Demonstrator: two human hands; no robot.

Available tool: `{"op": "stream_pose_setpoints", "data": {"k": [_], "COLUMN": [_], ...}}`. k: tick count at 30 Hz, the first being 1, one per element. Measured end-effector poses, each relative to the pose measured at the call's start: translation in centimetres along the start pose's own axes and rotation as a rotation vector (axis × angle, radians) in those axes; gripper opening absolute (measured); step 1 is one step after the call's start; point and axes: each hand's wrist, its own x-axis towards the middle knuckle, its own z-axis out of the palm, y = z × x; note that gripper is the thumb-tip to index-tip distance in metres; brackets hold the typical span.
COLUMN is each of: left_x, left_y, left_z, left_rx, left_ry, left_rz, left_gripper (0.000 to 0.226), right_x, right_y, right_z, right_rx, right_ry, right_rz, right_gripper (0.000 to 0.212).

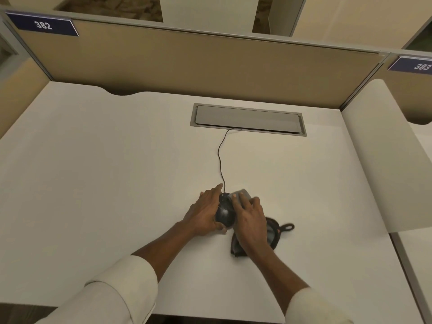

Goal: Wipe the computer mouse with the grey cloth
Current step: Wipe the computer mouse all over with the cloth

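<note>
A black wired computer mouse (pixel 225 215) rests on the white desk (pixel 105 183), a little right of centre. My left hand (pixel 205 212) grips its left side, fingers along the body and thumb at the near end. My right hand (pixel 251 220) lies flat on the grey cloth (pixel 272 232) and presses it against the mouse's right side. A pale corner of the cloth shows past my fingertips, and a dark-edged part with a loop trails out to the right of my wrist. The mouse's cable (pixel 219 157) runs away from me.
The cable enters a grey cable hatch (pixel 247 119) set into the desk at the back. A tan partition (pixel 187 64) with number plates 382 and 383 closes off the far side. A white divider panel (pixel 383 160) bounds the desk on the right.
</note>
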Motion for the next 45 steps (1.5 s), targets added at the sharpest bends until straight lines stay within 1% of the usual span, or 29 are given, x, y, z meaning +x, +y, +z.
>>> {"op": "stream_pose_setpoints", "data": {"k": [3,7,9,13,19,23,25,27,29,30,31,33,35,37,39,40,43,45], "left_x": [0.1,0.1,0.0,-0.1,0.2,0.3,0.3,0.3,0.3,0.2,0.2,0.3,0.3,0.5,0.5,0.5,0.5,0.5], "left_y": [0.0,0.1,0.1,0.2,0.1,0.0,-0.1,-0.1,-0.2,-0.1,-0.1,-0.1,0.0,0.0,0.0,0.1,0.0,0.0], "left_z": [0.0,-0.1,-0.1,-0.3,-0.2,-0.1,-0.1,-0.1,-0.2,-0.2,-0.2,-0.1,-0.2,-0.2,-0.2,-0.2,-0.1,0.0], "left_rx": [0.017,0.014,0.008,0.021,0.029,0.054,0.050,0.049,0.046,0.041,0.035,0.037,0.039,0.028,0.018,0.016,0.027,0.027], "left_ry": [0.007,0.006,0.002,0.001,0.001,-0.003,0.001,0.002,-0.001,-0.006,-0.011,-0.012,-0.008,-0.009,-0.016,-0.018,-0.018,-0.015], "left_rz": [0.002,-0.010,-0.009,-0.004,-0.002,0.004,0.001,0.000,-0.007,-0.011,-0.011,-0.003,0.000,-0.004,-0.016,-0.019,-0.020,-0.022], "left_gripper": [0.138,0.138,0.137,0.137,0.131,0.133,0.134,0.136,0.140,0.142,0.142,0.142,0.140,0.140,0.140,0.140,0.140,0.140], "right_x": [3.0,3.4,2.1,-2.3,-7.8,-8.9,-8.8,-8.2,-7.0,-6.1,-5.1,-3.0,-0.6,1.2,1.9,1.9,0.7,-0.7], "right_y": [0.2,0.4,0.3,-0.4,-1.8,-2.2,-2.3,-1.8,-1.0,-0.6,-0.3,0.2,0.6,0.9,0.8,0.6,0.1,-0.4], "right_z": [-0.6,-0.6,-0.2,0.9,1.4,0.7,0.0,-0.4,-0.9,-1.2,-1.6,-2.3,-2.7,-2.4,-1.8,-1.5,-0.9,-0.7], "right_rx": [0.008,0.065,0.091,0.183,0.224,0.228,0.340,0.430,0.485,0.498,0.505,0.488,0.398,0.277,0.257,0.277,0.385,0.450], "right_ry": [-0.012,-0.027,-0.014,0.012,0.028,0.009,0.029,0.106,0.192,0.223,0.250,0.260,0.186,0.080,0.000,-0.010,0.024,0.055], "right_rz": [-0.039,-0.045,-0.037,0.048,0.109,0.068,0.122,0.233,0.371,0.405,0.388,0.237,0.102,0.036,0.033,0.049,0.152,0.210], "right_gripper": [0.050,0.050,0.055,0.075,0.076,0.064,0.064,0.066,0.060,0.057,0.056,0.057,0.054,0.051,0.055,0.058,0.065,0.066]}}
